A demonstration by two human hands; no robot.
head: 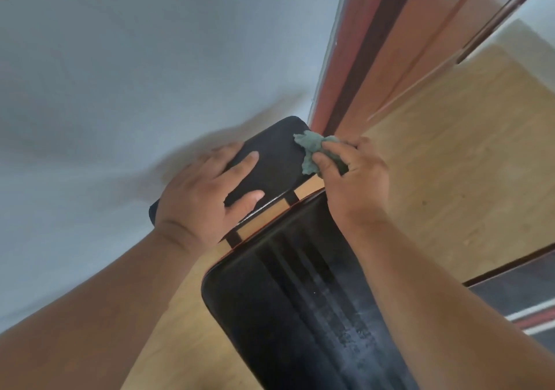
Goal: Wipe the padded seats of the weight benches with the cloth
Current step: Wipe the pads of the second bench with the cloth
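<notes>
Bench padding fills the middle of the view: a small black seat pad (276, 155) at the far end and a long black back pad (300, 299) running toward the near edge, with a narrow gap and two dark brackets between them. The right hand (354, 176) grips a bunched grey-green cloth (315, 152), pinched between thumb and fingers, at the far right edge of the small pad. The left hand (204, 197) lies flat with its fingers spread, pressing on that pad's left side and holding nothing. Wiping looks to be in progress on the small pad. The long pad carries pale dusty streaks down its length, so it probably remains to be wiped. No other bench is in view. A wooden floor (450, 164) lies to the right, a pale wall (135, 59) to the left.
</notes>
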